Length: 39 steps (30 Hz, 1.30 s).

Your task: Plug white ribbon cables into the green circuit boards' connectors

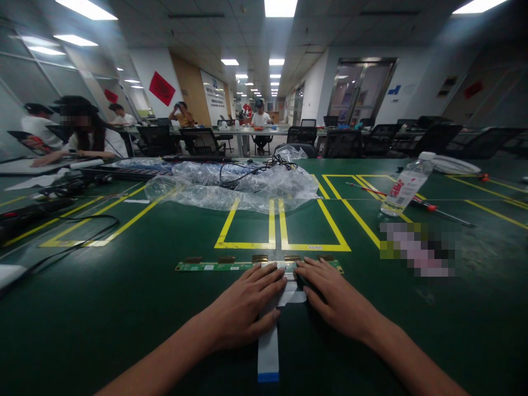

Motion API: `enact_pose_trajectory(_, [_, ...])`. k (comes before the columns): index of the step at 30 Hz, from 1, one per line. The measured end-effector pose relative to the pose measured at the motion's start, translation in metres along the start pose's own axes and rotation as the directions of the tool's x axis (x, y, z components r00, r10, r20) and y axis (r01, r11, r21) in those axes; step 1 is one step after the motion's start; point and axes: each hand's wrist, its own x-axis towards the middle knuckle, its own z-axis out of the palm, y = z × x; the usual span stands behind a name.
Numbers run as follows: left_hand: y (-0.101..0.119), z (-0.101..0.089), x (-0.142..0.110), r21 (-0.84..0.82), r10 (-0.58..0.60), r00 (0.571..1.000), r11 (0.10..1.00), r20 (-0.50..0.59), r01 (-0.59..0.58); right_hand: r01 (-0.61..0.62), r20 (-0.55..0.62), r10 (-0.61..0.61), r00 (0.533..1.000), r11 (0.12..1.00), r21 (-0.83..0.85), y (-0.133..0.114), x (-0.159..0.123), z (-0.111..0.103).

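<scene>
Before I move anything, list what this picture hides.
In the head view:
Circuit board: part covered by left hand and right hand.
White strip: far end, behind left hand.
Pixelated item at right: detail blurred out.
White object at left: cut off by frame edge.
Small white tag: print too small.

Red characters on bottle label (403, 190), blurred, lettering on wall sign (212, 98), too small to read

crumpled clear plastic (259, 198) under black cables (280, 162) | labelled bottle (406, 184) | yellow tape outlines (245, 246) | black chairs (344, 144) beyond
</scene>
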Motion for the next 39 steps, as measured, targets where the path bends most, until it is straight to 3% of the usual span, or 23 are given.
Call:
enact_pose_trajectory(13, [0.004, -0.003, 0.000, -0.002, 0.015, 0.999, 1.000, 0.028, -0.015, 0.007, 0.063, -0.009, 0.998, 1.000, 0.024, -0.006, 0.002, 0.003])
enact_pose_trajectory(22, [0.001, 0.001, 0.001, -0.004, -0.002, 0.999, 1.000, 0.040, 0.002, 0.051, -0.080, -0.049, 0.996, 0.998, 0.030, -0.006, 0.001, 0.003])
enact_pose_trajectory(27, [-0.007, 0.010, 0.001, 0.012, -0.127, 0.992, 0.992, -0.024, 0.127, 0.044, -0.117, -0.040, 0.992, 0.999, 0.029, -0.006, 0.002, 0.000])
enact_pose_trajectory(32, [-0.032, 0.009, -0.005, 0.050, -0.294, 0.951, 0.953, -0.093, 0.299, 0.010, -0.122, -0.005, 0.992, 0.999, 0.033, -0.006, 0.002, -0.004])
enact_pose_trajectory(39, [-0.097, -0.010, -0.026, 0.127, -0.524, 0.831, 0.826, -0.186, 0.549, -0.001, -0.118, 0.005, 0.993, 0.999, 0.034, -0.006, 0.001, -0.006])
